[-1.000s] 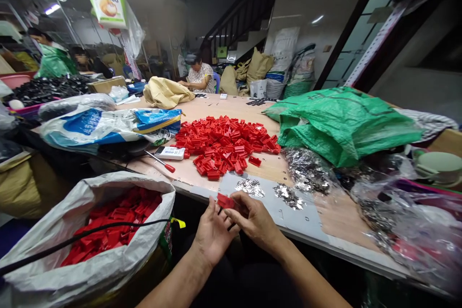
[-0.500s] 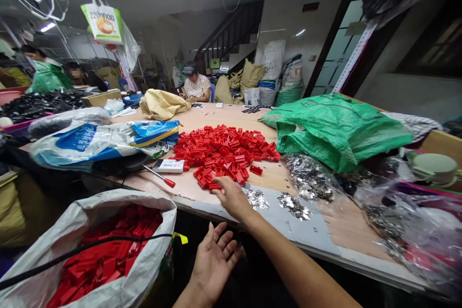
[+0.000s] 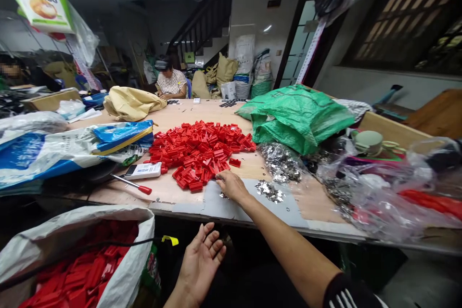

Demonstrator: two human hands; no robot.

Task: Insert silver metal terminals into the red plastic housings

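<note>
My right hand [image 3: 231, 186] rests on a grey sheet [image 3: 216, 204] at the table's near edge, fingertips close to a loose heap of red plastic parts [image 3: 198, 154]. Whether those fingers pinch anything is too small to tell. A small patch of silver metal pieces [image 3: 269, 191] lies just to its right. Below the table edge, my left hand [image 3: 199, 262] is held palm up with its fingers apart and nothing in it. It is nearest to a white woven sack [image 3: 126, 274] filled with more red parts.
A red-handled screwdriver [image 3: 132, 184] and a white handheld device [image 3: 142, 171] lie left of the heap. A green woven bag [image 3: 299, 115], a silver heap [image 3: 279, 162] and a blue-and-white bag [image 3: 72, 147] crowd the wooden table [image 3: 159, 197]. A co-worker [image 3: 169, 82] sits at the far end.
A second ago both hands held a red part together. My right hand has since stretched out onto the grey sheet, my left hand lies open and empty, and the view has swung right.
</note>
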